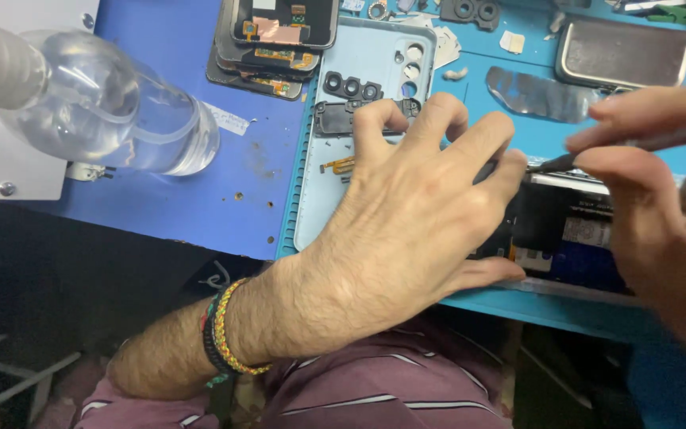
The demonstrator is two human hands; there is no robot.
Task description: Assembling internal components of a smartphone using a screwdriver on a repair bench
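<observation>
1. Here, item in hand: an opened phone point(565, 234), dark, its innards showing, lying at the near right edge of the desk, partly under both hands.
2. Left hand point(414, 214): fingers spread and arched, fingertips pressing down on the phone's left end, thumb along its near edge; a braided wristband point(228, 334) sits on the wrist.
3. Right hand point(660, 206): thumb and fingers pinched on a slim dark tool point(597, 155), its tip touching the phone's upper edge just beside the left fingertips.
4. Step, as judged: prying or picking at a part inside the phone while it is held flat. The next move seems to call for a steady hold and a light, exact tip.
5. Just beside, left: a pale blue back cover point(359, 119), face down, with a black camera frame point(351, 87) on it.
6. Behind: a stack of screen assemblies point(275, 48); a metal plate point(625, 52) and a foil-like shield point(537, 95), well apart from the phone.
7. Far left: a clear bottle point(113, 103), tilted, near the camera.
8. Surface: blue mat point(192, 183) on the desk; dark room below, little else visible.
</observation>
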